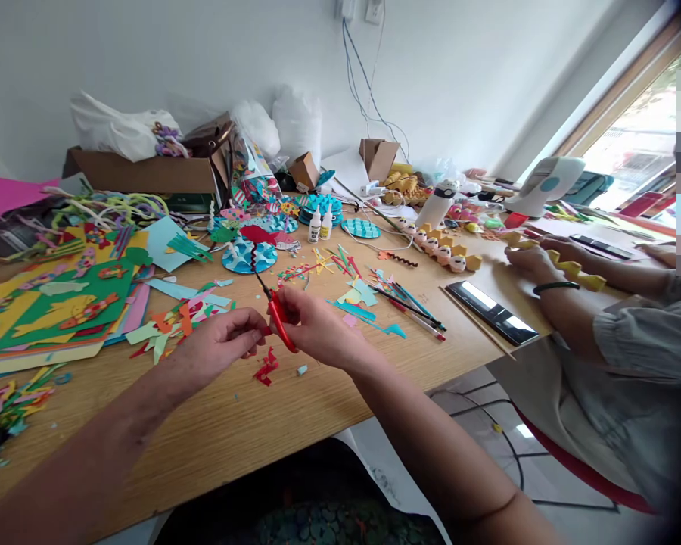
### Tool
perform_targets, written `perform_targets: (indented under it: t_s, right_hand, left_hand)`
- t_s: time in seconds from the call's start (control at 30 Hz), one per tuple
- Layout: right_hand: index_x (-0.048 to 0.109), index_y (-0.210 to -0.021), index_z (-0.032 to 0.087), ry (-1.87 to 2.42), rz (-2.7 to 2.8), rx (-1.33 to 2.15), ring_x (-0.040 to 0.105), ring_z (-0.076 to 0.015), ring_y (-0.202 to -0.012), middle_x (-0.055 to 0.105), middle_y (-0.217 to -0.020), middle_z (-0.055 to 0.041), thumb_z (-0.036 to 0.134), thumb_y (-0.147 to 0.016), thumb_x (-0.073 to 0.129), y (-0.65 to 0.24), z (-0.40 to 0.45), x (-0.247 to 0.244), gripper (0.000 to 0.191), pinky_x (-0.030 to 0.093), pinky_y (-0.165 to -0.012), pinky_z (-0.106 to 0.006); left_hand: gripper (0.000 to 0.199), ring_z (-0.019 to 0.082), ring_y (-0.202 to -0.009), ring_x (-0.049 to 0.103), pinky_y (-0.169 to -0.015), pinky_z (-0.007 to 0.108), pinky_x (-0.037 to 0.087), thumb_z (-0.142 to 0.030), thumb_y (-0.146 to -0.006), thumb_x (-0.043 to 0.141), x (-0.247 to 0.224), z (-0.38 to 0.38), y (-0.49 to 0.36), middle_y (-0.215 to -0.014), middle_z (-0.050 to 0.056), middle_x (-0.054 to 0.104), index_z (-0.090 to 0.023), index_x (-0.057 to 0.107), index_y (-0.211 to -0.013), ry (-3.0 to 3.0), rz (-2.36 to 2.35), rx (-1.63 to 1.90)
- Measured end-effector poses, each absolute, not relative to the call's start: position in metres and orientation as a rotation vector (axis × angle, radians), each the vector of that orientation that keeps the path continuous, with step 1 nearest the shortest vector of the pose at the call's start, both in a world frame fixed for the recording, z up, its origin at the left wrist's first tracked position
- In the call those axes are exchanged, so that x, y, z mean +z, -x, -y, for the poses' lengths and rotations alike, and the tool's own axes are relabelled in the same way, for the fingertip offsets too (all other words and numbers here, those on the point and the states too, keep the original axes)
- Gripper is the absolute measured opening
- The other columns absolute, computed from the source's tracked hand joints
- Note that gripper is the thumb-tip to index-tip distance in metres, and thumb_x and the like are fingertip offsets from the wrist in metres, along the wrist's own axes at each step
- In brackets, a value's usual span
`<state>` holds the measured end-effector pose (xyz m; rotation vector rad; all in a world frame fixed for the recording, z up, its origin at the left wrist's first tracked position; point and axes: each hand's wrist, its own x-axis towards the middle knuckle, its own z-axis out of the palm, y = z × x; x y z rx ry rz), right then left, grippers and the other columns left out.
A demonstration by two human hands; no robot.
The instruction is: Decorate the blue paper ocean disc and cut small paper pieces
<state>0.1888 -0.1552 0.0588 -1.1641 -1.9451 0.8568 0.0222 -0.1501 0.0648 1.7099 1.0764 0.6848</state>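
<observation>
My right hand (318, 322) is closed around a pair of red-handled scissors (281, 327), whose dark blades point away from me. Between the fingertips of my left hand (219, 339), beside the scissors, is a small red paper piece (266, 331), mostly hidden. Red paper scraps (267, 366) lie on the table just below my hands. Behind the blades sits a blue-and-white decorated disc (241, 256), with a red paper shape (259, 235) and a dark twisted stem above it. Green and orange paper cuttings (175, 322) are spread near my left hand.
Coloured sheets (85, 303) cover the left side. Two white glue bottles (320, 225) stand behind several pencils (414, 303). A black phone (491, 312) lies at right. Beyond it, another person's hands (533, 266) hold a yellow egg-carton strip (576, 271). Boxes and bags line the wall.
</observation>
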Motion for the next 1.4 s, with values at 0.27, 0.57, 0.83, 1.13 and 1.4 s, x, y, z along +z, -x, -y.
perform_targets:
  t_s: [0.27, 0.57, 0.83, 1.13, 1.4]
  right_hand:
    - [0.045, -0.071, 0.019, 1.181, 1.918, 0.811, 0.039, -0.0072, -0.056, 0.045, -0.062, 0.0061, 0.016, -0.075, 0.055, -0.189, 0.144, 0.06, 0.011, 0.028, -0.051, -0.021]
    - [0.05, -0.076, 0.018, 1.09, 1.456, 1.129, 0.043, -0.0083, -0.057, 0.05, -0.067, 0.0047, 0.023, -0.069, 0.062, -0.186, 0.145, 0.045, 0.015, 0.034, -0.05, -0.02]
    - [0.045, -0.073, 0.019, 1.116, 1.56, 1.046, 0.044, -0.0082, -0.059, 0.043, -0.062, 0.0064, 0.011, -0.069, 0.054, -0.184, 0.144, 0.043, 0.012, 0.035, -0.054, -0.02]
    - [0.044, -0.073, 0.02, 1.193, 1.94, 0.791, 0.039, -0.0085, -0.056, 0.046, -0.063, 0.0048, 0.021, -0.078, 0.054, -0.175, 0.155, 0.056, 0.011, 0.027, -0.051, -0.021]
    - [0.041, -0.067, 0.02, 1.233, 1.919, 0.74, 0.039, -0.0089, -0.055, 0.043, -0.06, 0.0045, 0.039, -0.081, 0.056, -0.175, 0.177, 0.049, 0.028, 0.028, -0.053, -0.022]
  left_hand:
    - [0.016, 0.014, -0.059, 0.048, -0.054, 0.025, 0.038, -0.036, -0.07, 0.057, 0.058, 0.135, -0.019, -0.064, -0.001, 0.057, -0.02, 0.061, -0.068, -1.77, -1.099, 0.737]
    - [0.016, 0.012, -0.057, 0.048, -0.055, 0.023, 0.039, -0.033, -0.073, 0.058, 0.057, 0.136, -0.029, -0.058, -0.003, 0.052, -0.02, 0.058, -0.065, -1.584, -1.101, 0.953]
    - [0.017, 0.013, -0.056, 0.047, -0.053, 0.024, 0.039, -0.035, -0.073, 0.058, 0.055, 0.141, -0.03, -0.056, -0.002, 0.053, -0.021, 0.059, -0.063, -1.638, -1.118, 0.898]
    - [0.014, 0.019, -0.068, 0.057, -0.061, 0.027, 0.044, -0.035, -0.073, 0.06, 0.054, 0.149, -0.011, -0.063, 0.0, 0.06, -0.022, 0.063, -0.067, -1.778, -1.147, 0.809]
    - [0.011, 0.011, -0.062, 0.054, -0.059, 0.022, 0.044, -0.031, -0.073, 0.064, 0.046, 0.172, -0.01, -0.064, -0.003, 0.06, -0.02, 0.063, -0.072, -1.254, -1.085, 1.227]
